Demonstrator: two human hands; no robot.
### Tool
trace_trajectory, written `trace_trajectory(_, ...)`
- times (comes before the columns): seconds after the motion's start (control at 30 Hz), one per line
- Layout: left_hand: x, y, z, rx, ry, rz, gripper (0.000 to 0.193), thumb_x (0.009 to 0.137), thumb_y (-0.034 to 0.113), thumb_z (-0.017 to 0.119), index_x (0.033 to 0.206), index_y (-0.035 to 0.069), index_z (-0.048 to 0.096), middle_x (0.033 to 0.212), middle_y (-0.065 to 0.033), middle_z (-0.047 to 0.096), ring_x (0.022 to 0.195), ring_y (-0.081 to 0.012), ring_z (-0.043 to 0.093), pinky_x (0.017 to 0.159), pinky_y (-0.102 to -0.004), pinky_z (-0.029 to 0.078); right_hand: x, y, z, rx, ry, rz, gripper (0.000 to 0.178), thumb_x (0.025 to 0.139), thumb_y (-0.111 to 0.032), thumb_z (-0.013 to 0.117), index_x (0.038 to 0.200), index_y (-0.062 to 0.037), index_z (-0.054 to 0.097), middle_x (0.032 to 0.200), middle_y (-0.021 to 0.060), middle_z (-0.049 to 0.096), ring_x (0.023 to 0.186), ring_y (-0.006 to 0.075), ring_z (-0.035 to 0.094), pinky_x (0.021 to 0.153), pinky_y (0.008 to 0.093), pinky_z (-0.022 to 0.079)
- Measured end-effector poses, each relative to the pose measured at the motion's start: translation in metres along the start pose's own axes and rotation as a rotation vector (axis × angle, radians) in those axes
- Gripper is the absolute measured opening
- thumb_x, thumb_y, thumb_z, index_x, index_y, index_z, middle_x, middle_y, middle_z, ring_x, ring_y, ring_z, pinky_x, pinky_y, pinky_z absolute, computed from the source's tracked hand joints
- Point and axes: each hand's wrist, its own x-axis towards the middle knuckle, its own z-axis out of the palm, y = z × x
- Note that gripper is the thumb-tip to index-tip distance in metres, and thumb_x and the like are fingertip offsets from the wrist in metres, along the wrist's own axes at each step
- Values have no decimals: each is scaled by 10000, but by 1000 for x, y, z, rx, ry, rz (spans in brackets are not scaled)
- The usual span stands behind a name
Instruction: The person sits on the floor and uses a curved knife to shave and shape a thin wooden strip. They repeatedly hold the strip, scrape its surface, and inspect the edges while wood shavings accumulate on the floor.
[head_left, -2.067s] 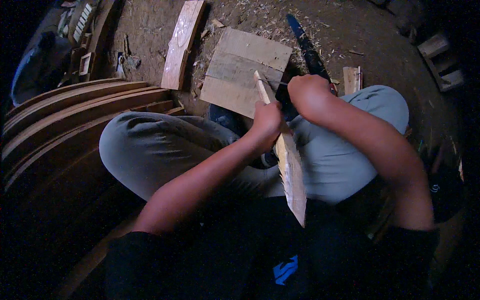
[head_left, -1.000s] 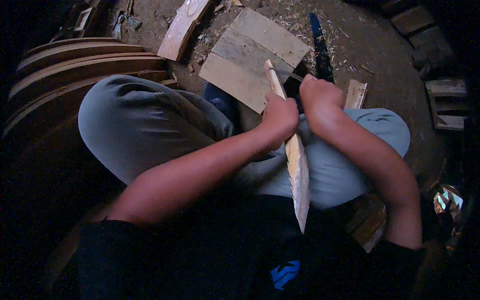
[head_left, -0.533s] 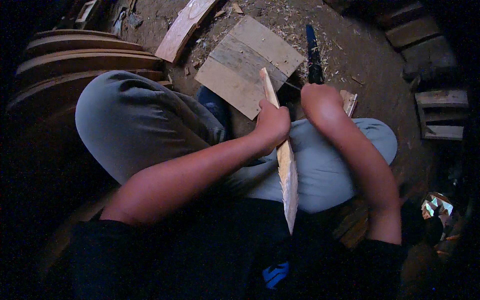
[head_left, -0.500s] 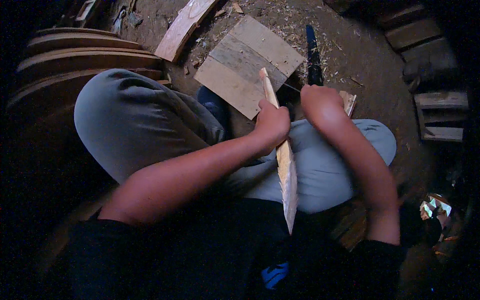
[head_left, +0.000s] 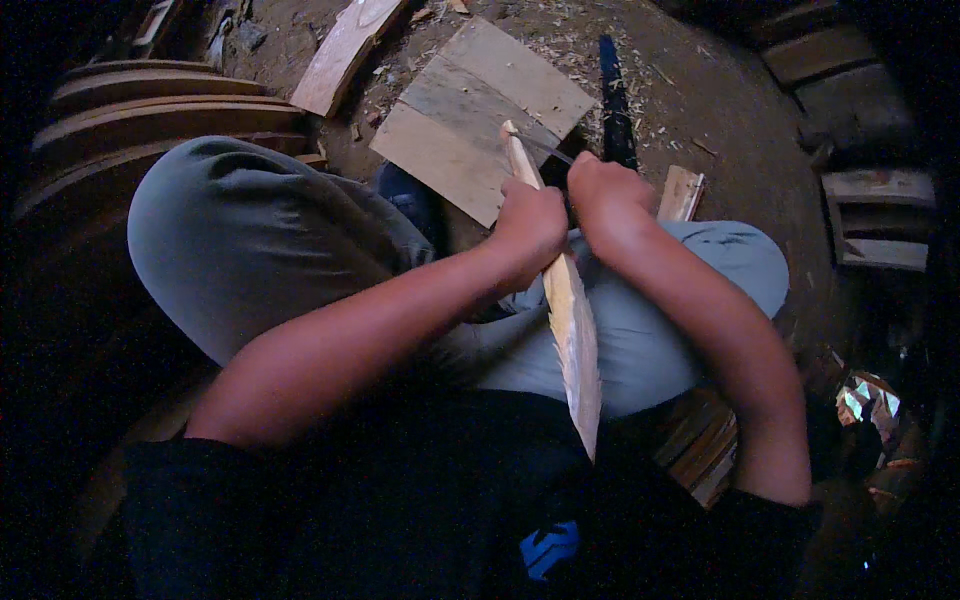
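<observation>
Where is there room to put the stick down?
The flat board ahead of the knees is mostly bare, and so is the dirt right of the dark saw. It is crowded at the curved planks on the left and the blocks on the right.

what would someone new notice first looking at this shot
At the centre, the left hand grips a long pale wooden slat that runs from the lap up over the knees, while the right hand holds a thin blade against its upper end. Just beyond the hands, a flat wooden board lies on dirt ground scattered with shavings, and curved wooden pieces are stacked at the upper left.
</observation>
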Motion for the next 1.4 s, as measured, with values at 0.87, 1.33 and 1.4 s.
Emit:
trace_trajectory(0.87,0,-1,1,-40,-45,28,192,862,110,437,779,-17,555,644,-94,524,493,-222,525,469,-380,502,30,5,17,-17,-53,-96,228,747,-109,652,966,-85,712,995,97,696,930,257,677,702,372,559)
trace_trajectory(1.33,1,-8,-3,-74,-14,-2,384,850,173,441,1149,24,251,873,-191,432,583,-320,543,437,-447,504,5,12,-16,-147,-123,-174,299,687,-172,712,984,-143,727,966,38,700,869,217,677,652,403,541)
trace_trajectory(1.4,2,-10,-4,-76,-20,12,382,847,168,441,1145,23,252,856,-186,437,582,-315,543,439,-447,503,4,8,-15,-153,-125,-136,305,681,-185,722,984,-153,727,968,26,698,869,209,673,649,390,540)
